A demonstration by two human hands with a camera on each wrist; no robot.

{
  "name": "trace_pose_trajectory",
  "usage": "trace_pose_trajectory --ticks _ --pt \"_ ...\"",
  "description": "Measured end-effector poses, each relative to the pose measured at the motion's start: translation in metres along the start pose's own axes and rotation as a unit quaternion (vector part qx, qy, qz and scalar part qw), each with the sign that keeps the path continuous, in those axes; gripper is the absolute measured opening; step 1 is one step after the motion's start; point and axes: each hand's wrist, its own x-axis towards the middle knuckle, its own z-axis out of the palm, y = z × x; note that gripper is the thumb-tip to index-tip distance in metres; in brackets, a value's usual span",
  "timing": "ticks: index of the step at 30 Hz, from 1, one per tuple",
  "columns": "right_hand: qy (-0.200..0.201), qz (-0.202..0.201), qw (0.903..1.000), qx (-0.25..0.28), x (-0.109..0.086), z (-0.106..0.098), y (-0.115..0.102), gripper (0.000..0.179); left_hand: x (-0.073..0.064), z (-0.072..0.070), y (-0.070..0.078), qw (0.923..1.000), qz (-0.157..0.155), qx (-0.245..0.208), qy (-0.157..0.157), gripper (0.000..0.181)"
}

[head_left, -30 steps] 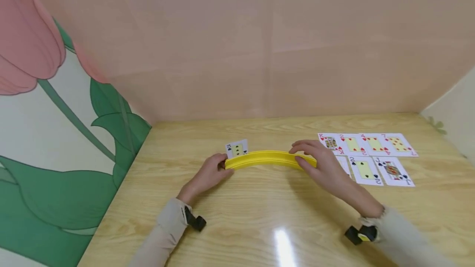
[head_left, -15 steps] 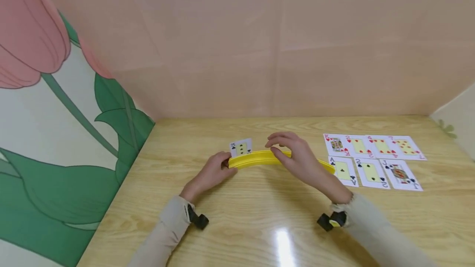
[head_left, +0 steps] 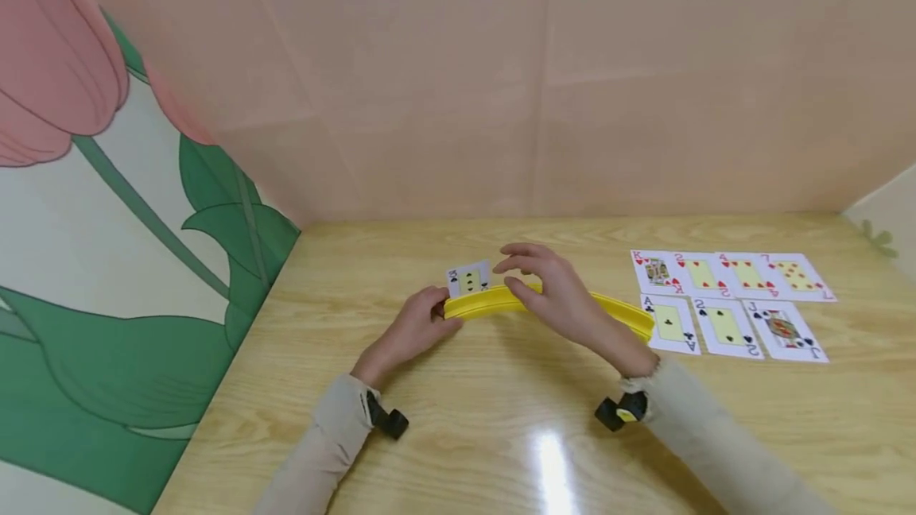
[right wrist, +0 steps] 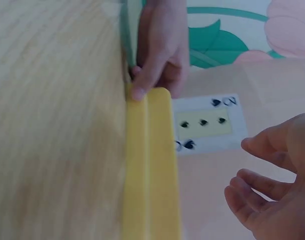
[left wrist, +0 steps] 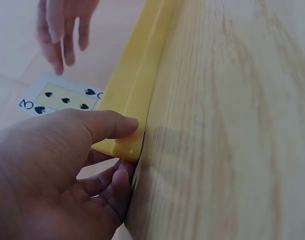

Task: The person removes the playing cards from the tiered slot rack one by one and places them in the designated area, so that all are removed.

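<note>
A curved yellow card holder (head_left: pixel 622 315) lies across the middle of the wooden table. The three of spades (head_left: pixel 468 280) stands in it near the left end, face towards me. With thumb and fingers my left hand (head_left: pixel 413 324) grips that left end, the thumb over the front in the left wrist view. My right hand (head_left: pixel 554 296) is above the holder's middle, just right of the three of spades, and hides part of the holder. In the right wrist view its fingers (right wrist: pixel 265 185) are loosely bent, apart from the card, with nothing between them.
To the right, face-up cards lie in two rows. The back row has red cards, among them the king of hearts (head_left: pixel 656 271) and a seven (head_left: pixel 796 276). In front lie the ace of clubs (head_left: pixel 669 324), a black two (head_left: pixel 728 328) and a black jack (head_left: pixel 787 331). A pink wall (head_left: pixel 429 102) stands behind.
My right hand has left the holder's right end and moved left to near the three of spades, uncovering the ace of clubs. The left hand has kept its grip on the left end.
</note>
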Motion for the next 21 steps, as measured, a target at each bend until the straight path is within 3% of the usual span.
trace_pose_trajectory --ticks 5,11,21 --pt "-0.044 0.009 0.9989 0.017 -0.001 0.012 0.001 0.020 0.000 0.000 0.002 0.9999 0.006 0.000 0.009 0.040" --pt "-0.043 0.014 0.9989 0.013 -0.003 0.021 0.000 0.020 0.000 0.000 0.003 0.9997 0.023 0.004 0.011 0.038" --pt "-0.050 0.031 0.9983 -0.002 -0.004 0.019 -0.001 0.020 0.001 0.000 0.004 0.9998 0.013 0.014 0.009 0.033"
